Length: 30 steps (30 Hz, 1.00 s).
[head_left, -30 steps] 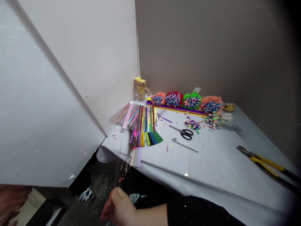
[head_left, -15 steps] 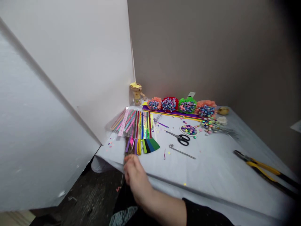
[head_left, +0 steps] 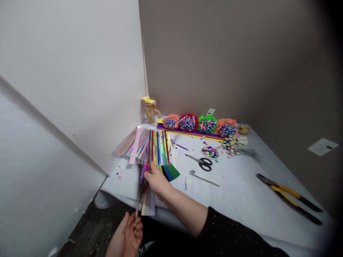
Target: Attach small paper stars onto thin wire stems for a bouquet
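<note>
My right hand (head_left: 157, 180) reaches over the table's near-left corner, its fingers pinched on the lower ends of the fanned packets of coloured paper strips (head_left: 150, 144). A long clear packet with dark glittery strips (head_left: 139, 185) hangs from there over the table edge. My left hand (head_left: 125, 237) is below the table at the bottom of the view, fingers closed round the lower end of that hanging packet. A black dotted sleeve covers my right forearm.
On the white table (head_left: 241, 192) lie black scissors (head_left: 202, 162), a metal rod (head_left: 203, 177), yellow-handled pliers (head_left: 289, 196), a small dish of paper stars (head_left: 210, 152), a row of star bouquets (head_left: 199, 123) and a yellow-lidded jar (head_left: 149, 109). White boards stand on the left.
My right hand rose from below the table up to the strip packets. My left hand came into view at the bottom and closed on the hanging packet. The view shifted left.
</note>
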{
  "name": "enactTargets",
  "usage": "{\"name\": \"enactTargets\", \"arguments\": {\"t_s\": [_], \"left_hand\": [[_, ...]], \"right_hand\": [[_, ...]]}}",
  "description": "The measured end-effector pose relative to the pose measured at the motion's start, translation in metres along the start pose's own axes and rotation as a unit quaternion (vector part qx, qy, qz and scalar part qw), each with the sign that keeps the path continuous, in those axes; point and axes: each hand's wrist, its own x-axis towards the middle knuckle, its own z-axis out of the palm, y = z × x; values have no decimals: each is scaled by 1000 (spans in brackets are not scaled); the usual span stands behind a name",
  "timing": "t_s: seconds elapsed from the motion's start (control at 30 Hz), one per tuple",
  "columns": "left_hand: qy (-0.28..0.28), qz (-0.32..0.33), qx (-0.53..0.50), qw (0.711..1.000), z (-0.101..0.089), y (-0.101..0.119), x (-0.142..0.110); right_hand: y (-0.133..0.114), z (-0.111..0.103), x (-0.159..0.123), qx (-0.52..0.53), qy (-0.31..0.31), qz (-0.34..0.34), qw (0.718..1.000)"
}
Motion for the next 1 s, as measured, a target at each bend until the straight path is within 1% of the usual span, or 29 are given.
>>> {"name": "enactTargets", "arguments": {"t_s": [0.07,0.13,0.2,0.23,0.33,0.43,0.5,0.57,0.63,0.7,0.77,0.83,0.9,0.97,1.0], "left_hand": [[10,40,14,999,-2,8,-4],[25,85,45,995,-3,17,-4],[32,116,75,990,-4,26,-2],[33,125,88,988,-5,30,-1],[26,130,141,981,-10,42,2],[-31,96,247,964,-20,47,3],[-62,74,307,947,-25,45,6],[-84,73,341,934,-28,45,10],[-95,95,368,920,-26,50,15],[-73,130,404,902,-22,62,20],[-31,169,441,881,-17,79,23],[14,212,462,861,-14,95,26],[30,253,484,837,-12,106,30],[39,299,522,798,-9,111,34],[47,323,548,770,-6,111,36]], "right_hand": [[-5,-5,-1,1,-25,14,1000],[-10,-16,-4,-18,-50,16,998],[-13,-29,-6,-60,-90,-7,994],[-14,-36,-7,-94,-96,-22,991],[-9,-47,-6,-192,-71,-70,976],[-3,-40,0,-244,-67,-97,963],[-1,-28,3,-266,-78,-82,957],[-2,-14,5,-279,-88,-60,954],[-5,0,7,-282,-107,-48,952],[-7,12,9,-276,-119,-46,953],[-7,19,11,-255,-120,-42,958],[-4,22,11,-215,-129,-32,967],[0,20,7,-174,-123,-35,976],[3,13,-3,-147,-90,-54,984],[3,8,-10,-137,-78,-63,986]]}}
